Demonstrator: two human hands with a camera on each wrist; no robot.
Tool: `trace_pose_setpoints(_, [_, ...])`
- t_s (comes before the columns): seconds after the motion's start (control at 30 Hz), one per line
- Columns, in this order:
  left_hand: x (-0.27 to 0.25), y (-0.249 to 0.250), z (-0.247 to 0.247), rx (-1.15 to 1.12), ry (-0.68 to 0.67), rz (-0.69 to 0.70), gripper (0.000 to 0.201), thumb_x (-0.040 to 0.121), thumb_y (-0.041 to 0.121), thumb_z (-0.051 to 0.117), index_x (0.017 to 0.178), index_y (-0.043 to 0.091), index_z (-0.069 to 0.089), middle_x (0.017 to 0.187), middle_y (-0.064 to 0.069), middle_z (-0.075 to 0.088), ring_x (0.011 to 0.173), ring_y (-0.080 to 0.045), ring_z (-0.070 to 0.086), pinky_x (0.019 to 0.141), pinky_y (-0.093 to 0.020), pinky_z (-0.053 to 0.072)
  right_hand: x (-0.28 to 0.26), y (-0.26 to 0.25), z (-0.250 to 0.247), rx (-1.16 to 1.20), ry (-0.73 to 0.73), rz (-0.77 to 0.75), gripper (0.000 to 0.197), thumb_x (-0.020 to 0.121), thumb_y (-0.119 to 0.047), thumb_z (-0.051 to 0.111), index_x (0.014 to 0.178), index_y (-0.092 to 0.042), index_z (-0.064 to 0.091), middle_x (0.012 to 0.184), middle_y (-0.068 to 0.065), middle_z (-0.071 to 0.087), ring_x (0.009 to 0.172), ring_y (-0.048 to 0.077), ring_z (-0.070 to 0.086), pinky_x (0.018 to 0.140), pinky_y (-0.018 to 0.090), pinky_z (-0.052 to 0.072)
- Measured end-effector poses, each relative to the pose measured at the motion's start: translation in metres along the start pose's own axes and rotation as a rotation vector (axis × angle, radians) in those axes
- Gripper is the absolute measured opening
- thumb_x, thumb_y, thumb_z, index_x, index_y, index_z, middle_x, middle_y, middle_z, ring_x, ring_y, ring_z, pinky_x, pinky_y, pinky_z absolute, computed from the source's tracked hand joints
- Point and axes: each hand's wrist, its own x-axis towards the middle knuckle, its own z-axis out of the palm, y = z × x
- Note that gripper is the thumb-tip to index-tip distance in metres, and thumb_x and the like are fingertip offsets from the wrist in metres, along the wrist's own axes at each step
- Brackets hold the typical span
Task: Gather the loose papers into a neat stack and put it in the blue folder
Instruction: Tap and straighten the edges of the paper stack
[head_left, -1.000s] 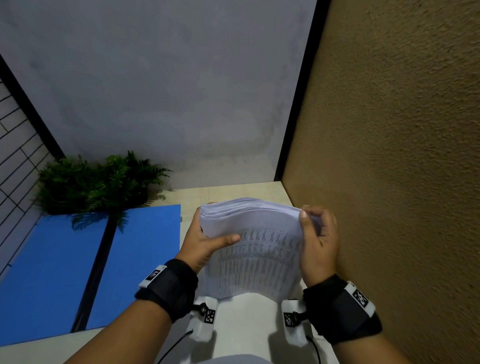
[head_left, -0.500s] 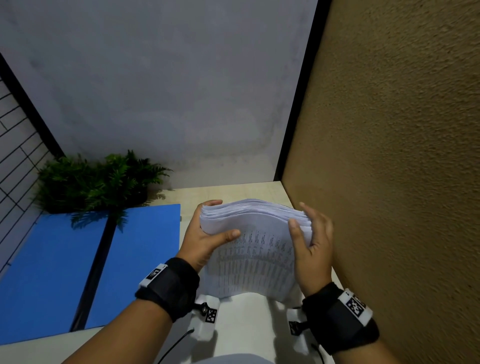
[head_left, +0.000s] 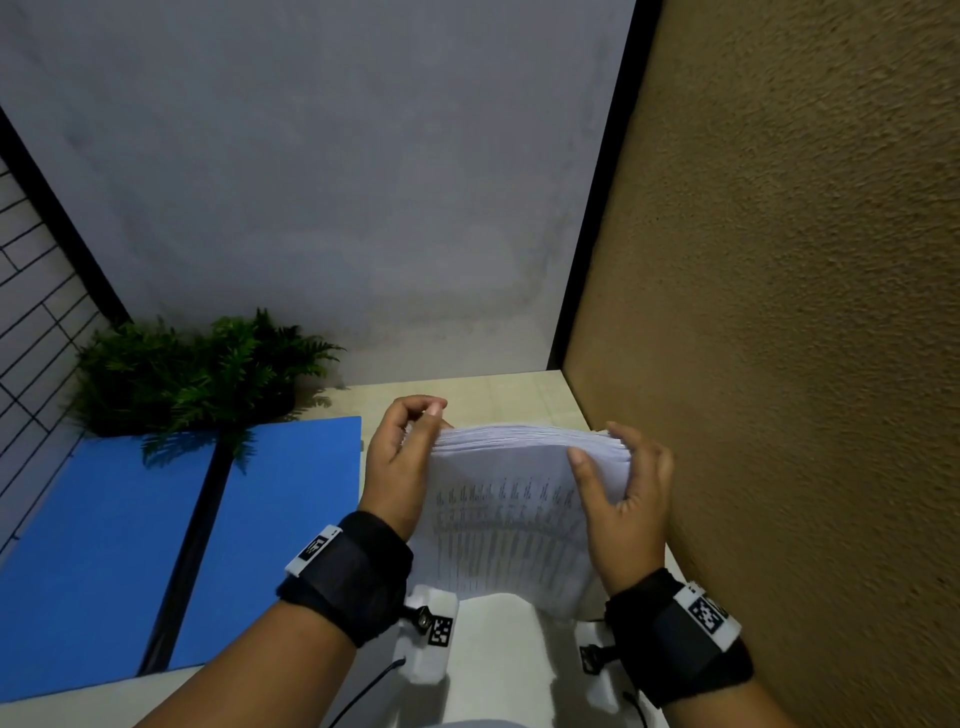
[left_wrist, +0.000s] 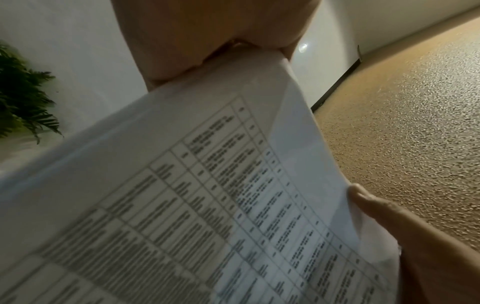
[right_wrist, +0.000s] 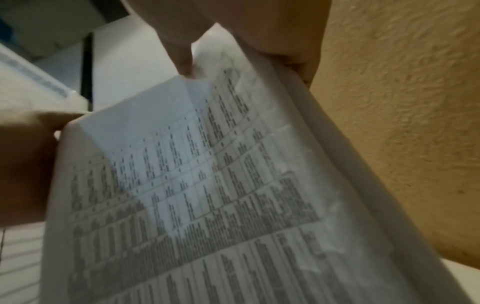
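The grip is two-handed: the left hand (head_left: 400, 462) is curling round the left edge of the paper stack (head_left: 511, 514) and the right hand (head_left: 626, 499) is pinching its right edge, thumb on the printed face. The stack is standing upright above the worktop (head_left: 498, 660) — gathered, top edges nearly flush. The blue folder (head_left: 156, 545) is lying open well to the left — insertion is judged not yet begun.

Pale beige laminate tabletop (head_left: 498, 395). Lying open and flat on it, left side: blue card folder (head_left: 104, 545). Green fern plant (head_left: 192, 369) at rear left.
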Motion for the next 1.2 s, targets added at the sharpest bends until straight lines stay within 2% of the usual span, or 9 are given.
trace_pose_setpoints(0.13, [-0.004, -0.004, -0.004, 0.007, -0.073, -0.004, 0.055, 0.060, 0.051, 0.076, 0.106, 0.023, 0.061, 0.099, -0.001, 0.060, 0.086, -0.008, 0.061, 0.072, -0.023, 0.053, -0.002, -0.003, 0.002, -0.048, -0.093, -0.153, 0.045, 0.074, -0.060, 0.060, 0.114, -0.040, 0.053, 0.115, -0.012, 0.037, 0.108, -0.007, 0.044, 0.082, 0.016, 0.046])
trace_pose_setpoints(0.27, [-0.003, -0.013, -0.008, 0.057, -0.110, -0.057, 0.067, 0.050, 0.046, 0.086, 0.108, 0.029, 0.058, 0.106, -0.004, 0.062, 0.096, -0.021, 0.063, 0.076, -0.030, 0.057, 0.005, -0.002, 0.005, -0.003, -0.060, 0.045, 0.043, 0.075, -0.061, 0.058, 0.114, -0.047, 0.049, 0.115, -0.013, 0.034, 0.105, 0.004, 0.046, 0.087, 0.036, 0.054])
trace_pose_setpoints(0.4, [-0.002, -0.020, -0.009, 0.093, -0.102, -0.073, 0.077, 0.044, 0.043, 0.091, 0.111, 0.025, 0.057, 0.109, 0.001, 0.065, 0.098, -0.015, 0.065, 0.077, -0.030, 0.058, 0.002, -0.008, 0.008, -0.028, -0.158, -0.090, 0.065, 0.069, -0.052, 0.073, 0.125, -0.045, 0.040, 0.119, -0.012, 0.040, 0.108, -0.005, 0.045, 0.084, 0.016, 0.047])
trace_pose_setpoints(0.53, [0.001, -0.025, -0.015, 0.091, -0.155, -0.162, 0.069, 0.055, 0.021, 0.094, 0.114, 0.019, 0.059, 0.107, -0.001, 0.068, 0.097, -0.015, 0.065, 0.072, -0.024, 0.057, 0.010, 0.015, 0.002, 0.314, -0.115, 0.353, 0.100, 0.059, -0.022, 0.089, 0.140, -0.035, 0.031, 0.113, -0.020, 0.050, 0.105, 0.006, 0.056, 0.084, 0.029, 0.053])
trace_pose_setpoints(0.63, [-0.003, -0.031, -0.011, 0.063, -0.222, -0.280, 0.046, 0.066, 0.002, 0.085, 0.103, 0.020, 0.066, 0.099, -0.001, 0.072, 0.094, -0.020, 0.067, 0.065, -0.018, 0.055, 0.010, 0.033, 0.007, 0.441, -0.356, 0.575, 0.075, 0.042, -0.020, 0.094, 0.110, -0.018, 0.063, 0.108, 0.004, 0.069, 0.110, 0.028, 0.063, 0.085, 0.038, 0.057])
trace_pose_setpoints(0.73, [0.001, -0.031, -0.008, 0.038, -0.176, -0.289, 0.039, 0.068, -0.001, 0.083, 0.098, 0.020, 0.068, 0.096, -0.002, 0.073, 0.092, -0.017, 0.068, 0.067, -0.019, 0.055, 0.014, 0.033, 0.015, 0.426, -0.341, 0.587, 0.051, 0.046, -0.010, 0.092, 0.092, -0.013, 0.070, 0.101, 0.009, 0.072, 0.107, 0.032, 0.064, 0.093, 0.051, 0.053])
trace_pose_setpoints(0.83, [0.010, -0.021, -0.011, -0.011, -0.146, -0.270, 0.042, 0.066, 0.003, 0.085, 0.103, 0.015, 0.070, 0.096, -0.002, 0.075, 0.091, -0.014, 0.070, 0.068, -0.022, 0.056, 0.025, 0.026, 0.012, 0.502, -0.307, 0.551, 0.069, 0.035, -0.026, 0.095, 0.098, -0.010, 0.071, 0.101, 0.010, 0.075, 0.101, 0.031, 0.068, 0.090, 0.053, 0.054])
trace_pose_setpoints(1.07, [0.013, -0.021, -0.015, 0.017, -0.146, -0.188, 0.041, 0.066, 0.011, 0.087, 0.102, 0.003, 0.070, 0.098, -0.014, 0.074, 0.091, -0.023, 0.069, 0.074, -0.030, 0.059, 0.033, 0.002, 0.007, 0.542, -0.271, 0.461, 0.035, 0.060, -0.001, 0.085, 0.089, -0.014, 0.070, 0.095, 0.012, 0.074, 0.098, 0.035, 0.069, 0.082, 0.044, 0.058])
trace_pose_setpoints(1.2, [0.017, -0.014, -0.017, 0.001, -0.158, -0.136, 0.048, 0.055, 0.026, 0.091, 0.094, 0.007, 0.071, 0.089, -0.008, 0.075, 0.084, -0.018, 0.070, 0.073, -0.030, 0.059, 0.034, -0.007, 0.004, 0.525, -0.169, 0.373, 0.038, 0.061, -0.004, 0.086, 0.091, -0.018, 0.067, 0.096, 0.008, 0.072, 0.098, 0.034, 0.068, 0.082, 0.045, 0.058])
